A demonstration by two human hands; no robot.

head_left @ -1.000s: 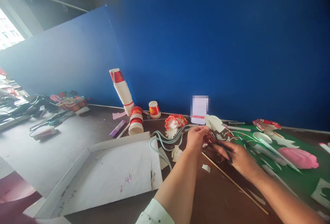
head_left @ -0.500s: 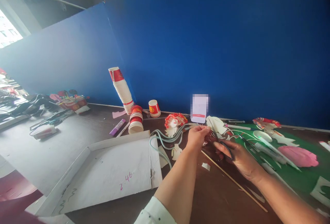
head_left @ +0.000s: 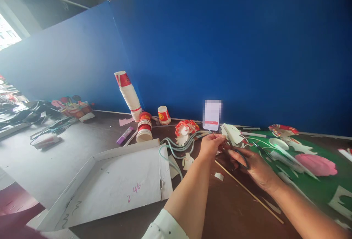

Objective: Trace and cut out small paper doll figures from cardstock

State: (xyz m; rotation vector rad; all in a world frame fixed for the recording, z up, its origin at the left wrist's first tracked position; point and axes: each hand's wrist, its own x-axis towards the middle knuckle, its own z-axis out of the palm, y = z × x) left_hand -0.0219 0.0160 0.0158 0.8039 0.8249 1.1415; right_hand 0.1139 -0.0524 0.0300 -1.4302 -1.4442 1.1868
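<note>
My right hand (head_left: 254, 165) is closed around scissors (head_left: 243, 159) with dark handles; their blades point up and left toward my left hand. The fingers of my left hand (head_left: 211, 145) are pinched together at the edge of a white paper piece (head_left: 233, 133), beside the blades. My own fingers partly hide where paper and blades meet. Below the hands a thin wooden stick (head_left: 249, 192) lies slantwise on the dark table. A small white scrap (head_left: 219, 176) is left of the stick. Behind my left wrist are pale blue cords (head_left: 176, 151) and a red-and-white cut paper cup (head_left: 185, 131).
A shallow white box (head_left: 110, 184) lies to the left. Stacked paper cups (head_left: 129, 96) lean on the blue partition (head_left: 220, 41), with a single cup (head_left: 164, 115) nearby. At right, a green mat (head_left: 313, 191) bears a pink petal-shaped piece (head_left: 316, 164), pens and scraps.
The white paper piece has turned slightly and shifted a little to the right by the blades. Both hands stay in nearly the same place.
</note>
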